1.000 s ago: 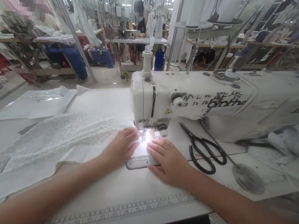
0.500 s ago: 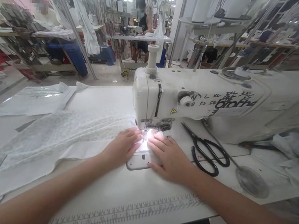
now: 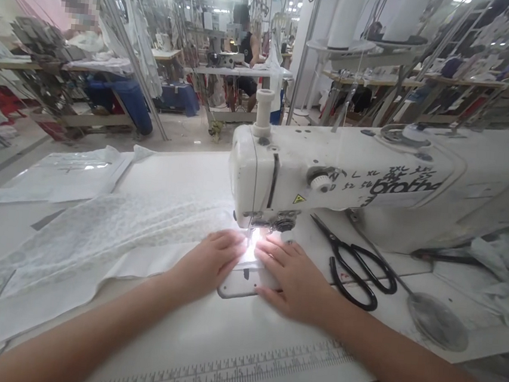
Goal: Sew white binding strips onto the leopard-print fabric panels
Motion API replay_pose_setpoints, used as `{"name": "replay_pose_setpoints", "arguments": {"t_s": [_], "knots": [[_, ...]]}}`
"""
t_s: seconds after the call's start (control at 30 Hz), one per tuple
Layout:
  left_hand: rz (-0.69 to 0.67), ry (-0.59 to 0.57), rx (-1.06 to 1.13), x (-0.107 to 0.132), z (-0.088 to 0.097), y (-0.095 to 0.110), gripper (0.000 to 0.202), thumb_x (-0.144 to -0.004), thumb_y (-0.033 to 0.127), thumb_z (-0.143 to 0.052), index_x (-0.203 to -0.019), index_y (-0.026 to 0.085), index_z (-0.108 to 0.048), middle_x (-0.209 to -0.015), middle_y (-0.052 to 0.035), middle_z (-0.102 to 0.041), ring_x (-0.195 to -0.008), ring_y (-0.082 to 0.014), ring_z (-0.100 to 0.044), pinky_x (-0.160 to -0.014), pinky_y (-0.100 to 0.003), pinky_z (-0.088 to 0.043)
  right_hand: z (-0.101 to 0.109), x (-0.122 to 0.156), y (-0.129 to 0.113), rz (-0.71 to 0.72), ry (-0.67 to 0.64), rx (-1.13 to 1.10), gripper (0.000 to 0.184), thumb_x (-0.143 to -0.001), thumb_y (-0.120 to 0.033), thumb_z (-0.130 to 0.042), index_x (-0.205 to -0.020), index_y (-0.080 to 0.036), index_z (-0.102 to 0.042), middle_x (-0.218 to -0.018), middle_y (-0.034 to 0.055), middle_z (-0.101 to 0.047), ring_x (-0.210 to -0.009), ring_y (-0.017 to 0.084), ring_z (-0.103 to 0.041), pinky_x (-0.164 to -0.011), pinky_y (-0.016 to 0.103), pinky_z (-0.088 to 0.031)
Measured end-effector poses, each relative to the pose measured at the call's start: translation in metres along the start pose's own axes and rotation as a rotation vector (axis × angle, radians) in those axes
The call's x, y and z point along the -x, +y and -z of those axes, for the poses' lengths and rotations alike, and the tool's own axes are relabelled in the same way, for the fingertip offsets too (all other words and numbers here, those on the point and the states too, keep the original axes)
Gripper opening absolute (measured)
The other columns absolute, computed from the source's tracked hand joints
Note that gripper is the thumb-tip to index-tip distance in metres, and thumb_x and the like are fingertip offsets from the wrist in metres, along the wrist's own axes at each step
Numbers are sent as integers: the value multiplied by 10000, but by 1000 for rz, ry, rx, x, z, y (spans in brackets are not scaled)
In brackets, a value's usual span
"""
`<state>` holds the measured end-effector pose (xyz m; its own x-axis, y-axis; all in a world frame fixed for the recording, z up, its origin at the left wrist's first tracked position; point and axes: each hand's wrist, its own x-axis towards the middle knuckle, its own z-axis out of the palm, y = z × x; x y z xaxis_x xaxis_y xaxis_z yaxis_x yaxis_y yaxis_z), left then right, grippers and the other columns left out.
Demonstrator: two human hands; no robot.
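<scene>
We note patterned white cloth point(image 3: 93, 223) spread over the counter point(image 3: 178, 334), reaching toward the sewing machine point(image 3: 250, 166), whose head blocks what lies behind. Left hand point(image 3: 214, 262) seemingly steadies it; fingertips washed out, so we cannot tell its grip. Right hand point(image 3: 299, 282) lies flat, thumb and fingers apart, likely guiding. Scissors point(image 3: 336, 241) just beyond.

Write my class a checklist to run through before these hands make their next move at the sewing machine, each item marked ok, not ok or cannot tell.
1. Left hand and right hand on opposite sides of the lit spot: ok.
2. Scissors lying apart from the right hand: ok.
3. Patterned fabric smooth throughout: not ok, long ridges show.
4. Fingertips clear of the needle: cannot tell, glare.
5. Stitching straight: cannot tell, washed out.
</scene>
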<state>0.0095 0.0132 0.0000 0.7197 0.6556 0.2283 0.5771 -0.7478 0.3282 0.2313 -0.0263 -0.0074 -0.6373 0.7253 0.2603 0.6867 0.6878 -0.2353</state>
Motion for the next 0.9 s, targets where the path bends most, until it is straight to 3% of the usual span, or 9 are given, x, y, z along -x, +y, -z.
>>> {"name": "replay_pose_setpoints", "arguments": {"t_s": [0.13, 0.33, 0.47, 0.6, 0.67, 0.77, 0.83, 0.9], "knots": [[-59, -79, 78, 6, 5, 3, 303, -916, 230, -391, -1189, 219, -522, -1229, -49, -554, -1202, -200, -430, -1008, -390, -396, -1, 9, -4, 67, -4, -27, 527, -873, -433, -460, -1272, -88, -471, -1312, 122, -483, -1257, 282, -347, -1086, 470, -252], [-47, -72, 38, -7, 9, -13, 282, -919, 268, -387, -1143, 224, -554, -1223, -42, -558, -1167, -198, -456, -1006, -386, -374, -2, 5, -4, 45, 22, 1, 551, -864, -419, -480, -1293, -76, -443, -1295, 142, -495, -1232, 307, -372, -1055, 494, -305], [-7, -66, 20, -14, 11, -23, 288, -919, 272, -374, -1136, 221, -557, -1082, -48, -600, -1066, -196, -493, -921, -358, -416, 9, 13, 1, 8, 112, 35, 376, -884, -309, -456, -1202, -113, -503, -1207, 133, -550, -1160, 281, -445, -999, 459, -387], [63, -58, 76, -18, 14, -25, 299, -928, 270, -330, -1066, 201, -586, -983, -57, -611, -1013, -205, -502, -877, -355, -415, 32, 51, 25, -303, 211, 181, 278, -882, -273, -394, -1073, -127, -533, -1053, 152, -587, -1001, 283, -543, -842, 427, -486], [135, -67, 110, -25, 15, -24, 304, -917, 241, -328, -903, 173, -624, -902, -72, -614, -962, -220, -519, -848, -362, -415, 40, 75, 45, -476, 164, 274, 303, -834, -286, -408, -1056, -111, -519, -978, 171, -587, -938, 322, -554, -779, 457, -489], [205, -114, 140, -44, 18, -25, 245, -853, 170, -415, -717, 159, -618, -829, -89, -620, -907, -244, -540, -811, -362, -414, 42, 101, 75, -619, 25, 277, 333, -754, -235, -437, -1054, -109, -504, -917, 164, -593, -893, 331, -567, -753, 458, -484], [206, -154, 162, -57, 20, -28, 170, -796, 126, -478, -798, 165, -644, -881, -85, -639, -891, -243, -555, -786, -349, -422, 41, 108, 86, -664, -46, 184, 326, -723, -203, -441, -1035, -137, -510, -931, 138, -597, -886, 302, -583, -761, 425, -487], [200, -193, 186, -68, 23, -33, 242, -754, 106, -525, -951, 181, -645, -980, -74, -646, -894, -231, -565, -766, -330, -431, 41, 109, 89, -675, -88, 104, 311, -739, -228, -444, -1035, -163, -511, -954, 121, -593, -887, 289, -590, -743, 400, -491]]}}
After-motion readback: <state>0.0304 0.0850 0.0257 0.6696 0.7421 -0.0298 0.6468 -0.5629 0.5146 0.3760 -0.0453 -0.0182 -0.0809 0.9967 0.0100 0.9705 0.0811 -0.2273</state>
